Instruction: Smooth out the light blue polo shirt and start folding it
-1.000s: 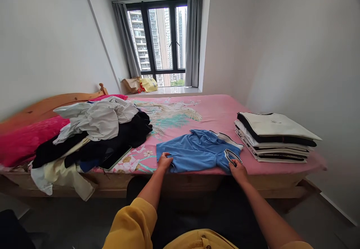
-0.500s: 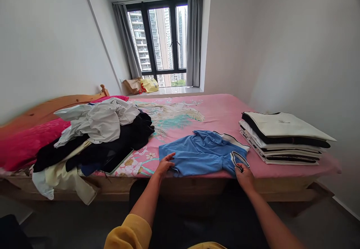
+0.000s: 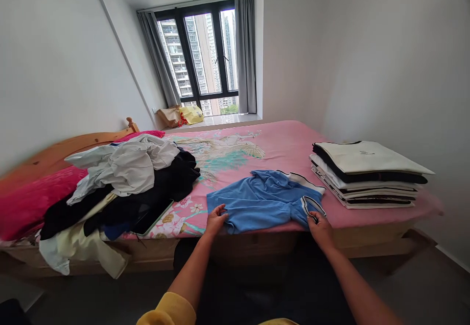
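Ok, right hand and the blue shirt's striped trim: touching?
Touching: the head view shows the right hand pinching the striped trim of the blue shirt, no gap visible.

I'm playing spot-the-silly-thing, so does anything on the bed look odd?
Yes: a dark-screened device lies at the edge of the messy clothes pile, odd among clothing. Some cream cloth also droops untidily over the front edge of the bed.

You see no legible text. Marks on the cream garment [image 3: 372,158], center right, and yellow bag [image 3: 191,115], upper left, are unreadable.
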Action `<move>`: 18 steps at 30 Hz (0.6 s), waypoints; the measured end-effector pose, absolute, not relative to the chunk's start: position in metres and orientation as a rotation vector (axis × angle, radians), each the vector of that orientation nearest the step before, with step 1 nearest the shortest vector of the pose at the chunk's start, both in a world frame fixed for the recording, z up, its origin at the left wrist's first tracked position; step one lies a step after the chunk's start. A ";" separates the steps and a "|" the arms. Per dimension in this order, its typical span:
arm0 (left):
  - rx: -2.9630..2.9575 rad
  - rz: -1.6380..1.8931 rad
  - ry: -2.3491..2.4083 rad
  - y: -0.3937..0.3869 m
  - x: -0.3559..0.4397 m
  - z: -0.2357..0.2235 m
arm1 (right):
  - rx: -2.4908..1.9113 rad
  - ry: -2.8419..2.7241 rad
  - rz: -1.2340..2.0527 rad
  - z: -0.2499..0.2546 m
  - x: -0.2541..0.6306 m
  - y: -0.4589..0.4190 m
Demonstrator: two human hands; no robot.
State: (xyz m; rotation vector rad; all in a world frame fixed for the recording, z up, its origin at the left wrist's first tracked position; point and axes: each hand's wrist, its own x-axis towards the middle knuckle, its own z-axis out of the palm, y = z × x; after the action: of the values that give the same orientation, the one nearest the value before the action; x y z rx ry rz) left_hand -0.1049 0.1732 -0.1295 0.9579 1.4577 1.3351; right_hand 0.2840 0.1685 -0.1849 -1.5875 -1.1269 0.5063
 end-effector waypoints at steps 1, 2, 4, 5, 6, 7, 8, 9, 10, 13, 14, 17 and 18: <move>0.954 1.329 1.458 0.174 -0.105 -0.129 | -1.582 -1.121 0.507 -0.185 0.284 0.168; 0.951 1.323 1.458 0.175 -0.106 -0.129 | -1.579 -1.115 0.510 -0.185 0.283 0.168; 0.949 1.317 1.452 0.177 -0.106 -0.129 | -1.575 -1.112 0.512 -0.185 0.282 0.168; 0.948 1.317 1.448 0.178 -0.106 -0.128 | -1.574 -1.115 0.512 -0.185 0.282 0.168; 0.947 1.319 1.444 0.179 -0.106 -0.127 | -1.572 -1.119 0.510 -0.185 0.282 0.168; 0.945 1.320 1.440 0.179 -0.107 -0.127 | -1.569 -1.128 0.506 -0.186 0.282 0.168; 0.942 1.320 1.438 0.179 -0.107 -0.126 | -1.568 -1.138 0.499 -0.186 0.282 0.168; 0.938 1.320 1.436 0.179 -0.107 -0.126 | -1.567 -1.150 0.492 -0.187 0.282 0.168; 0.934 1.318 1.436 0.178 -0.108 -0.125 | -1.566 -1.163 0.486 -0.188 0.283 0.168; 0.920 1.316 1.433 0.178 -0.109 -0.126 | -1.569 -1.193 0.481 -0.188 0.285 0.168; 0.913 1.317 1.431 0.178 -0.110 -0.127 | -1.576 -1.193 0.482 -0.186 0.284 0.167; 0.892 1.331 1.415 0.179 -0.111 -0.131 | -1.574 -1.193 0.396 -0.170 0.274 0.164; 0.886 1.339 1.402 0.179 -0.111 -0.133 | -1.545 -1.218 0.345 -0.161 0.265 0.163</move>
State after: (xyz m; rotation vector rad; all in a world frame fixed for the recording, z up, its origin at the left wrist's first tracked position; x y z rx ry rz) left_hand -0.1110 0.1792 -0.1329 0.8865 1.4019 1.3392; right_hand 0.2650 0.1625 -0.1607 -1.5452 -1.2185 0.3452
